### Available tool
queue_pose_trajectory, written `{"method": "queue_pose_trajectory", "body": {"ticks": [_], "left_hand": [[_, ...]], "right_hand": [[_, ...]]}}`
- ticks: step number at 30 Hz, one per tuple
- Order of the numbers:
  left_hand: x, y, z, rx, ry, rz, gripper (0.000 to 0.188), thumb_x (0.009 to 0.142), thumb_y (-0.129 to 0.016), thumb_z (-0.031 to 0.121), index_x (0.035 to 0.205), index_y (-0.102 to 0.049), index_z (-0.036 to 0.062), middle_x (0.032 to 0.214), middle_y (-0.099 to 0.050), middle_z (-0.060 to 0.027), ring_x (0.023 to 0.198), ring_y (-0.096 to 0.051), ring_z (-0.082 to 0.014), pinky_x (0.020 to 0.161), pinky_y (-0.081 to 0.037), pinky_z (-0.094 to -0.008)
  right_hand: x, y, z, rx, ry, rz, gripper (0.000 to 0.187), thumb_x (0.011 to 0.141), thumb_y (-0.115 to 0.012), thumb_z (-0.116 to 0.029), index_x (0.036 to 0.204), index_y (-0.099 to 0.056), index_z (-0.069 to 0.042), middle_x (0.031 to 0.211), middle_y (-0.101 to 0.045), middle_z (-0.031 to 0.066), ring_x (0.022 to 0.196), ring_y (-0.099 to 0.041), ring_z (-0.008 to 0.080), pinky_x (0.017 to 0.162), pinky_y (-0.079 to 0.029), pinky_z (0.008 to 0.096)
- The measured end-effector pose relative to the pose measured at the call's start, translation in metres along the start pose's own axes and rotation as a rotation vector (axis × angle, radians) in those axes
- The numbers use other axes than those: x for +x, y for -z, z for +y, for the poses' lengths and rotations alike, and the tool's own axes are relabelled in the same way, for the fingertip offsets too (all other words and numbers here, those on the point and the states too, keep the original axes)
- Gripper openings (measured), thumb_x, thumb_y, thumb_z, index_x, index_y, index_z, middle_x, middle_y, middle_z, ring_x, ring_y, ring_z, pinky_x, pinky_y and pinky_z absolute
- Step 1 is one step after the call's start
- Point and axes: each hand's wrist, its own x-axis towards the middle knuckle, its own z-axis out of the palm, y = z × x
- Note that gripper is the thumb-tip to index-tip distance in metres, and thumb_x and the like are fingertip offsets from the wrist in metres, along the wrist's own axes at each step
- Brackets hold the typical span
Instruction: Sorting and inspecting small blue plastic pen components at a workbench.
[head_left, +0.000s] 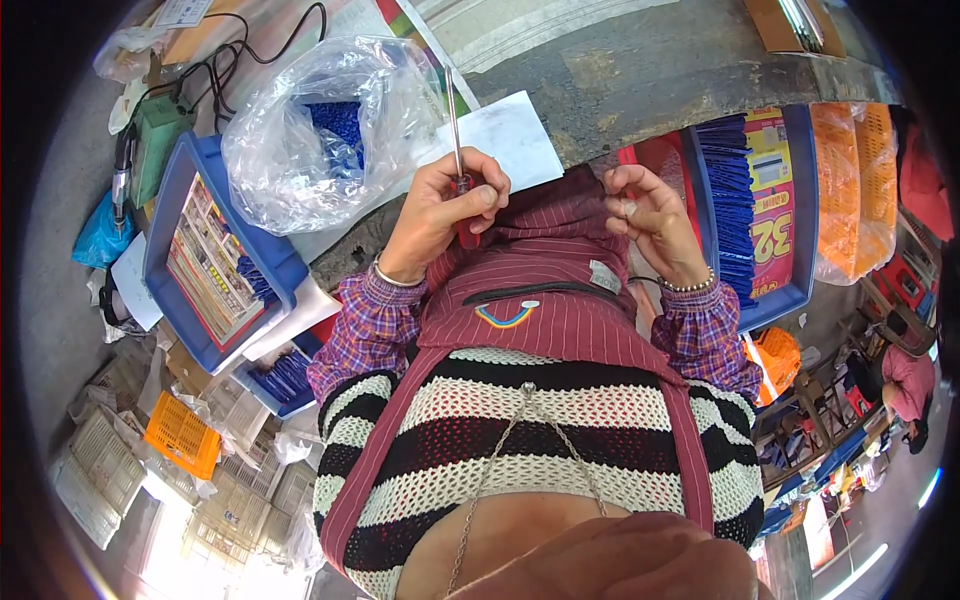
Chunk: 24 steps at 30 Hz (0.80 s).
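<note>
My left hand [447,207] is closed around the red handle of a screwdriver [455,130], whose long metal shaft points away from me over the table edge. To its right, my right hand [655,220] hovers above my lap with its fingers curled in toward the thumb. Whatever those fingers hold, if anything, is too small to make out. Just beyond the left hand lies a white sheet of paper [515,140]. A clear plastic bag [270,130] with small blue pieces [340,135] inside sits on the table to the left.
On the right, a blue crate [800,250] holds rows of slim blue pieces [725,200] beside orange baskets [860,190]. Another blue crate [210,345] stands at the left, near a green box [160,140] with black cables. A person [905,385] is at the far right.
</note>
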Motion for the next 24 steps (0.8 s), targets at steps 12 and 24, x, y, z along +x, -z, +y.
{"method": "queue_pose_trajectory", "body": {"ticks": [12, 24], "left_hand": [[-0.002, -0.002, -0.001, 0.057, 0.012, -0.018, 0.016, 0.082, -0.063, 0.012, 0.091, -0.052, 0.0030, 0.079, -0.053, -0.0087, 0.061, -0.046, -0.0093, 0.047, -0.035, -0.0194], [-0.002, -0.021, -0.003, 0.709, -0.157, -0.119, 0.013, 0.075, -0.064, 0.006, 0.087, -0.062, 0.0005, 0.075, -0.062, -0.0033, 0.069, -0.056, -0.0096, 0.064, -0.044, -0.0237]], "right_hand": [[-0.001, -0.008, 0.003, -0.227, 0.053, -0.087, 0.021, 0.081, -0.045, 0.010, 0.097, -0.050, -0.003, 0.096, -0.049, 0.0035, 0.075, -0.045, 0.0076, 0.065, -0.040, 0.0214], [0.009, -0.014, 0.013, -0.877, -0.103, -0.283, 0.008, 0.086, -0.047, -0.004, 0.085, -0.055, -0.003, 0.076, -0.053, -0.0014, 0.062, -0.047, 0.0054, 0.055, -0.040, 0.0205]]}}
